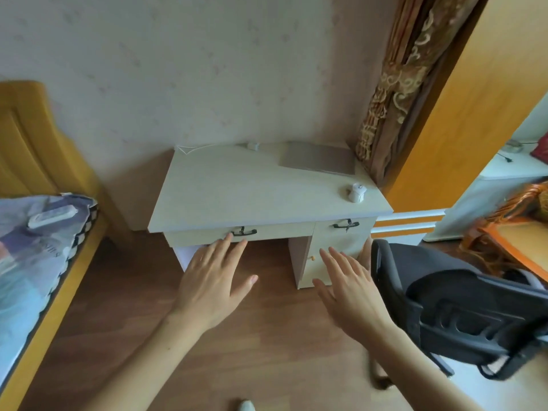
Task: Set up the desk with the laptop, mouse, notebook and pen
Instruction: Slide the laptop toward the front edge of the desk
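A pale wooden desk [237, 188] stands against the wall ahead of me. A closed grey laptop [318, 158] lies flat at its back right corner. A white mouse [356, 192] sits near the right front edge. My left hand [213, 280] is stretched out flat with fingers apart, its fingertips in line with the left drawer's black handle [243, 231]. My right hand [353, 287] is also held out flat, empty, in front of the right cabinet [341, 241]. I see no notebook or pen.
A black office chair [462, 307] stands close at the right. A bed [44, 262] with a yellow frame fills the left side. A white cable and adapter [253, 146] lie at the desk's back edge. A brown patterned curtain [394, 93] hangs beside the desk's right end. The floor is wood.
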